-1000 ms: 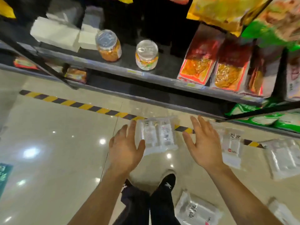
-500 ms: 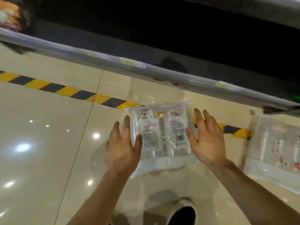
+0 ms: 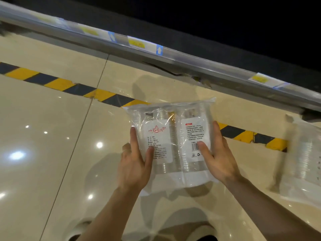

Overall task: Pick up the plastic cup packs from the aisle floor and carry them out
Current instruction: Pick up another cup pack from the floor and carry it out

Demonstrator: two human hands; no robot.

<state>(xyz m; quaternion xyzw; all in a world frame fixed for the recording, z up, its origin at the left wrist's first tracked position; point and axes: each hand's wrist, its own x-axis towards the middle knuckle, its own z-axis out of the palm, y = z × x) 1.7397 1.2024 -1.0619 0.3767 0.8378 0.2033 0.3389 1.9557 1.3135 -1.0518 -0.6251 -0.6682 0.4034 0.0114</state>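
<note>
A clear plastic cup pack [image 3: 173, 136] with two white printed labels lies on the glossy beige floor, partly over the hazard stripe. My left hand [image 3: 134, 164] clasps its left side, thumb on the left label. My right hand [image 3: 219, 155] clasps its right side, thumb beside the barcode. Both hands close around the pack from opposite sides. A second clear cup pack [image 3: 302, 162] lies blurred on the floor at the right edge, untouched.
A yellow-and-black hazard stripe [image 3: 57, 83] crosses the floor [image 3: 43, 153] diagonally. Beyond it runs the bottom shelf rail [image 3: 156, 51] with price tags, dark space above it. My shoes show at the bottom edge.
The view has dropped closer to the floor. My hands went from hovering spread on either side of the pack to closing on its two sides, thumbs pressed onto the top.
</note>
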